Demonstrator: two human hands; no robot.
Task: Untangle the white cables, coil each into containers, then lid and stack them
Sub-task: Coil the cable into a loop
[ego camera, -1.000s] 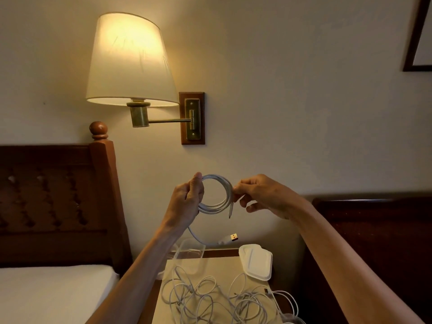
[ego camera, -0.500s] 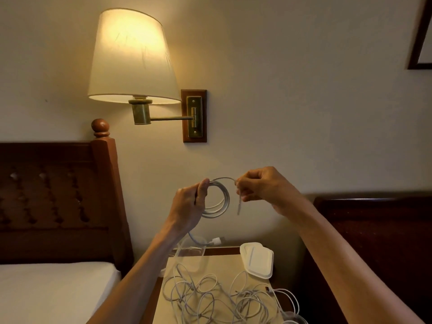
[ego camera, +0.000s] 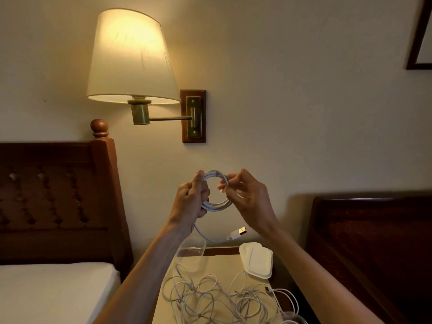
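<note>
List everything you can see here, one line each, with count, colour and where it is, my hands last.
Coiled cable: one, white, held up between both hands, its plug dangling below.
Tangled cables: a pile, count unclear, white, on the bedside table.
Container: one, clear, at the table's back left.
Lids: white, count unclear, at the table's back right.
Wall lamp: one, cream shade, lit, upper left.
Headboards: two, dark wood, left and right.
Mattress: one, white, lower left.
Picture frame: one, dark, top right corner.
Left hand: grips the coil.
Right hand: pinches the coil's loose end.
</note>
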